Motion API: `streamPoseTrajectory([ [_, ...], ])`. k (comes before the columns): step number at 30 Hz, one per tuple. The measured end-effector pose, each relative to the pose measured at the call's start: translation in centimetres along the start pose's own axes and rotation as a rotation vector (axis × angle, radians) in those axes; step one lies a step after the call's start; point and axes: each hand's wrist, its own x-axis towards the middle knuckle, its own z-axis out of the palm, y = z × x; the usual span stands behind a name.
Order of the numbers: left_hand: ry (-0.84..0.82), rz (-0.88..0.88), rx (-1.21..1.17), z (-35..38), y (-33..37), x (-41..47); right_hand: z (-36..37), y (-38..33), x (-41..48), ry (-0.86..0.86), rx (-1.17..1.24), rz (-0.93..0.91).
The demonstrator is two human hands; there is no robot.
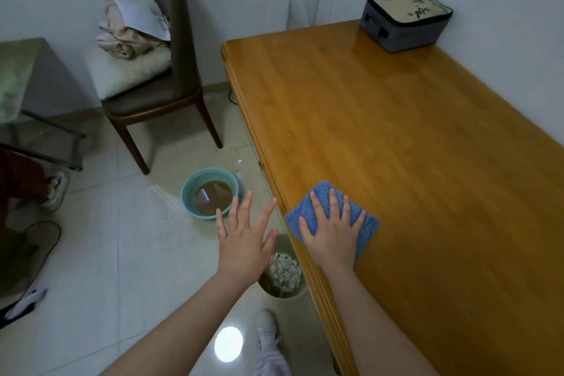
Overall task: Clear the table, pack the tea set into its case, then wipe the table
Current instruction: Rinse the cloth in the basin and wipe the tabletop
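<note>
A folded blue cloth [363, 220] lies on the wooden table [427, 146] close to its left edge. My right hand [331, 230] presses flat on the cloth with fingers spread. My left hand [244, 241] hovers open beside the table, over the floor, holding nothing. A grey zipped tea set case [404, 20] with a cream patterned lid stands shut at the table's far corner by the wall.
On the floor left of the table sit a teal basin [210, 192] of brown liquid and a bin [283, 276] with pale scraps. A brown chair [164, 70] with cushion and clothes stands behind. Another person's shoe [56, 189] shows at left.
</note>
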Motion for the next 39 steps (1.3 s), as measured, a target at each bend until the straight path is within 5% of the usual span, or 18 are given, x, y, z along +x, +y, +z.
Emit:
streamPoseTrajectory([
  [23, -0.058, -0.073, 0.031, -3.9, -7.8, 22.4, 3.2, -13.2, 24.7, -0.090, 0.006, -0.176],
  [39, -0.165, 0.011, 0.032, -5.0, -21.2, 33.1, 5.3, -20.0, 37.7, -0.109, -0.061, -0.031],
])
